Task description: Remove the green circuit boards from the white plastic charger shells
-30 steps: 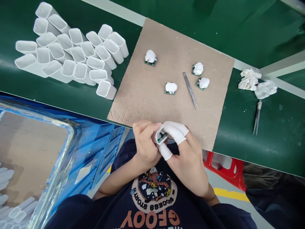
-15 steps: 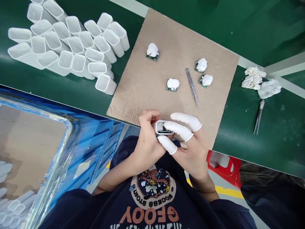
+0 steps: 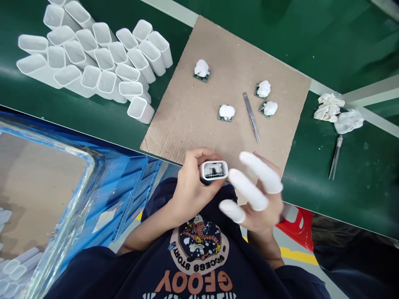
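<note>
Tube (image 3: 202,170), white and open-ended, sits gripped in your left hand (image 3: 192,182), by the near edge of the cardboard (image 3: 177,116), electronics (image 3: 214,170) showing inside. Your right hand (image 3: 261,204) is spread, touching nothing. The tube looks light, stiff, smooth; hold its outer walls, sparing likely fragile electronics.

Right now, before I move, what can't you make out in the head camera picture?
Head view, hidden or cut off:
- Far end of the held white tube: hidden by the left hand.
- Deeper part of the insert: hidden by the tube's walls.
- Tops of the circuit boards: partly covered by white lumps.
- Blue crate: cut off by the left and bottom edges.
- Any marking on the tweezers: too small.
</note>
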### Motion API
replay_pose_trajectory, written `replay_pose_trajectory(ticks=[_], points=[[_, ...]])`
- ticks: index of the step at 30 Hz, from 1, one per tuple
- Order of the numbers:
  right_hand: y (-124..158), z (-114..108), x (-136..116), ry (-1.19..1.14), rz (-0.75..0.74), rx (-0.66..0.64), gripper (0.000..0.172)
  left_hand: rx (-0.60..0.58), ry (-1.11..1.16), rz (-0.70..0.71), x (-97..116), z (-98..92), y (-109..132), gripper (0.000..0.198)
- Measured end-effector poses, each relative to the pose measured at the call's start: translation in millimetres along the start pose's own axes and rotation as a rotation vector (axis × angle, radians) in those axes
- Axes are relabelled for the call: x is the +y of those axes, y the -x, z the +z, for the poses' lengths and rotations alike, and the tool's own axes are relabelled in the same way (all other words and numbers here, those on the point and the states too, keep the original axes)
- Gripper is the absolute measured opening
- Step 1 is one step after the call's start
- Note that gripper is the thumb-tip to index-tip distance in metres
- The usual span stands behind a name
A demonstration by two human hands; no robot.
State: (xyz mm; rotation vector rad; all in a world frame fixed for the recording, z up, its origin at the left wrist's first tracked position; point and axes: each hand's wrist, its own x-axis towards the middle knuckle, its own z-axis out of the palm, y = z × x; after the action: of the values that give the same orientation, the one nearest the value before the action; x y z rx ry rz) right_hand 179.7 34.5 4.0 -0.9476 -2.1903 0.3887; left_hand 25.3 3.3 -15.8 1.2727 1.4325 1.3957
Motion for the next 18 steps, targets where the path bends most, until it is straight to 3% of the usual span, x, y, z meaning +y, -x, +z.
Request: replay_pose_trajectory(ticks=[3, 8, 13, 18], points=[[-0.2, 8.3, -4.9, 0.123, -0.203, -0.027, 0.027, 0.013, -0.04, 0.013, -3.9, -0.9, 2.0, 0.053], [1.0, 19.8, -3.5, 0.158, -0.202, -0.047, 0.032, 0.061, -0.057, 0.097, -16.1, 2.2, 5.8, 0.057], [2.0, 22.1, 3.6, 0.22, -0.193, -0.047, 0.047, 0.051, -0.099, 0.048, -27.1, 0.8, 8.6, 0.061], [1.3, 17.3, 4.6, 0.22, -0.16, -0.018, 0.053, 0.03, -0.15, 0.179, -26.1, -0.1, 6.6, 0.048]])
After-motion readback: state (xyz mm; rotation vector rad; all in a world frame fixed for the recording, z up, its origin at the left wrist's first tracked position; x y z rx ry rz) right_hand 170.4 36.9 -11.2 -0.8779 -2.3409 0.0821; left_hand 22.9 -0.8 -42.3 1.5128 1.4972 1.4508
